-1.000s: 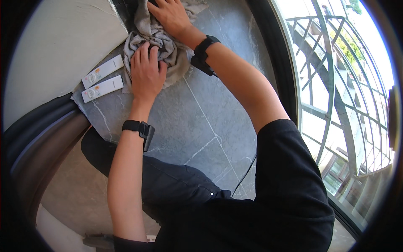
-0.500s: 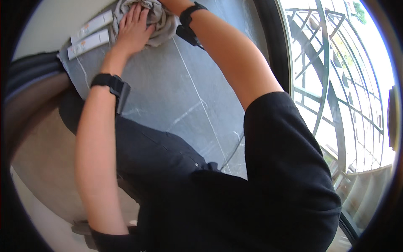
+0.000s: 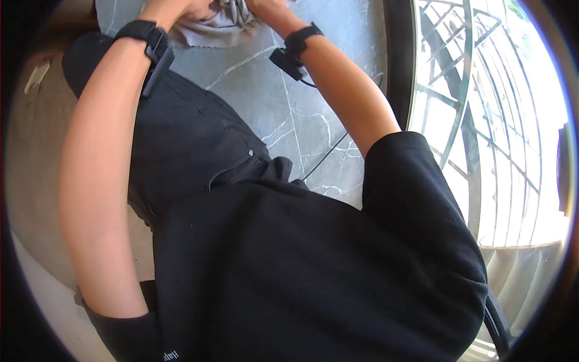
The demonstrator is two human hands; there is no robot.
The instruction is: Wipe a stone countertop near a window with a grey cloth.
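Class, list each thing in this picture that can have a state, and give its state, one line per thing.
Crumpled grey cloth: bunched up, lying on the grey stone floor, under both hands.
Left hand: on the cloth, mostly cut off by the frame; grip hidden.
Right hand: on the cloth, mostly out of frame; grip hidden.
Black wrist bands: strapped on, one per wrist.
Thin black cable: loose on the floor.

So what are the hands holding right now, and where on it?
Both hands are on the grey cloth at its upper part, but they are cut off by the frame edge, so the exact grip cannot be told.
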